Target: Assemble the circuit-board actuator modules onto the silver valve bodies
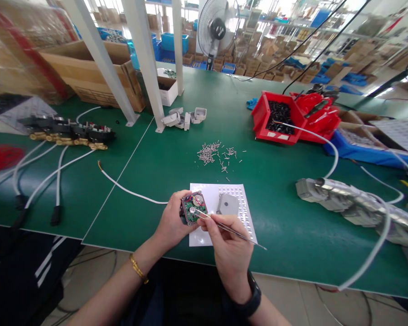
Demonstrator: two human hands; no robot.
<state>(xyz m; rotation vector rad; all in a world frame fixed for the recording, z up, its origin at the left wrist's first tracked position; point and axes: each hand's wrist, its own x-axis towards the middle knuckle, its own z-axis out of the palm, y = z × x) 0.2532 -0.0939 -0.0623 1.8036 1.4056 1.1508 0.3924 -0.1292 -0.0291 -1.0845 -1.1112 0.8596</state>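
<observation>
My left hand (172,220) is wrapped round a small open housing with a green circuit board (189,216) and red wires inside. A white cable (132,189) with bare coloured ends runs left from beside that hand. In my right hand (231,246) is a pair of metal tweezers (234,232), pinched between thumb and fingers. The tweezers' tips reach onto a small round white part on the board; whether they grip it I cannot tell. Just right of the housing, a grey cover (227,204) lies on a white sheet (197,239) with rows of small clear dots.
Loose screws (209,153) lie in a pile beyond the sheet. Red bins (275,136) stand at back right, with grey metal housings (347,201) lined up nearer. Brass-fitted black assemblies (68,131) with cables sit at left. White posts (144,59) rise from the table near grey covers (183,118).
</observation>
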